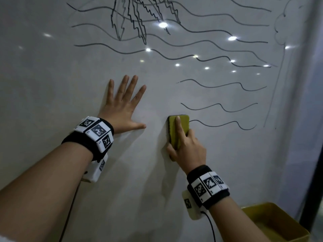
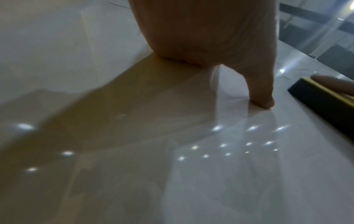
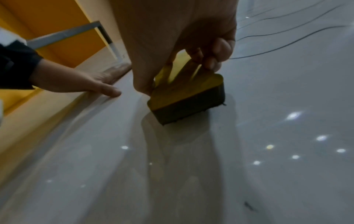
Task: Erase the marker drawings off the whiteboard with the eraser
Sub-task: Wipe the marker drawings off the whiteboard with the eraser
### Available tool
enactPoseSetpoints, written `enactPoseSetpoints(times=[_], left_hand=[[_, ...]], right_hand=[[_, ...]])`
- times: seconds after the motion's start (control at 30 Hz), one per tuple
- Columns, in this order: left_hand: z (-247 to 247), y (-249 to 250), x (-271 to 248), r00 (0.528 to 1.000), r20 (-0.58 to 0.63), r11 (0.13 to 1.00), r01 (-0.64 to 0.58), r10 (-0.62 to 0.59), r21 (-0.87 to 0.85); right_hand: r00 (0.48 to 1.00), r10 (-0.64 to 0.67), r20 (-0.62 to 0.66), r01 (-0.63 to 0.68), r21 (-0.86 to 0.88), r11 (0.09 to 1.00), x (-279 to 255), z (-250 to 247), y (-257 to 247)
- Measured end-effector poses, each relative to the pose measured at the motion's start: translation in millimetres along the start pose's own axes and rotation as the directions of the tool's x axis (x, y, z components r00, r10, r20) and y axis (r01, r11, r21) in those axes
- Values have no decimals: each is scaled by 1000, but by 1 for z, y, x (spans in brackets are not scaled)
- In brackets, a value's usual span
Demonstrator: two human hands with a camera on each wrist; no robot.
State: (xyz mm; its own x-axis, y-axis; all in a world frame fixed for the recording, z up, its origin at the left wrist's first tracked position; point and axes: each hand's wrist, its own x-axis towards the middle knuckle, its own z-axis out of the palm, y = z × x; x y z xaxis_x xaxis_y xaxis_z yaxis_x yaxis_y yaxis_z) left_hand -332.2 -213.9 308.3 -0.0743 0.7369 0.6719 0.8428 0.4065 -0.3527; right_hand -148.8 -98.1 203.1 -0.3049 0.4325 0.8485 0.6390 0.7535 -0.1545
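Note:
My right hand (image 1: 183, 145) grips a yellow eraser (image 1: 181, 122) with a dark felt base (image 3: 189, 109) and presses it flat on the whiteboard (image 1: 52, 67), index finger lying along its back. The eraser's right edge meets the left end of the lowest wavy black line (image 1: 222, 125). More wavy lines (image 1: 220, 84) and zigzag drawings (image 1: 138, 20) fill the board above and to the right. My left hand (image 1: 122, 105) lies flat on the board with fingers spread, just left of the eraser; its thumb (image 2: 262, 97) touches the surface. The eraser (image 2: 323, 103) also shows at the left wrist view's right edge.
A yellow bin (image 1: 276, 224) stands below the board at the lower right. A dark frame edge (image 1: 314, 119) runs down the right side. A long thin line (image 1: 274, 95) and cloud-like outline (image 1: 279, 27) are drawn near the board's right edge. Ceiling lights reflect on the board.

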Motion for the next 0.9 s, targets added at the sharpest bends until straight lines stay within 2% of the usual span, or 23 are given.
enactPoseSetpoints(times=[0.1,0.2,0.33,0.47,0.53,0.63,0.7,0.83,0.9], left_hand=[[2,-1,0,1000,-16,1000,-6,6,-3],[3,-2,0,999,-31,1000,-11,11,1],[5,-2,1,998,-56,1000,-22,22,0],[6,-3,0,996,-77,999,-35,35,1],[7,-4,0,996,-82,999,-38,37,-5],[7,-3,0,997,-78,1000,-29,29,-8],[7,-2,0,997,-78,1000,-27,26,-13],[5,0,1,991,-118,998,-59,58,-3],[3,6,5,985,-142,995,-91,96,45]], right_hand=[[996,-54,75,56,-20,998,-23,7,2],[994,-71,79,73,-33,997,-34,12,11],[999,-4,45,6,-46,999,-9,0,12],[995,38,95,-37,-12,999,27,-17,10],[996,44,73,-41,-39,998,16,-14,14],[995,-16,94,20,-45,999,-21,5,28],[996,-38,79,43,-56,998,-28,5,34],[992,-22,125,31,-70,997,27,-33,12],[998,-40,53,45,-95,994,62,-41,5]])
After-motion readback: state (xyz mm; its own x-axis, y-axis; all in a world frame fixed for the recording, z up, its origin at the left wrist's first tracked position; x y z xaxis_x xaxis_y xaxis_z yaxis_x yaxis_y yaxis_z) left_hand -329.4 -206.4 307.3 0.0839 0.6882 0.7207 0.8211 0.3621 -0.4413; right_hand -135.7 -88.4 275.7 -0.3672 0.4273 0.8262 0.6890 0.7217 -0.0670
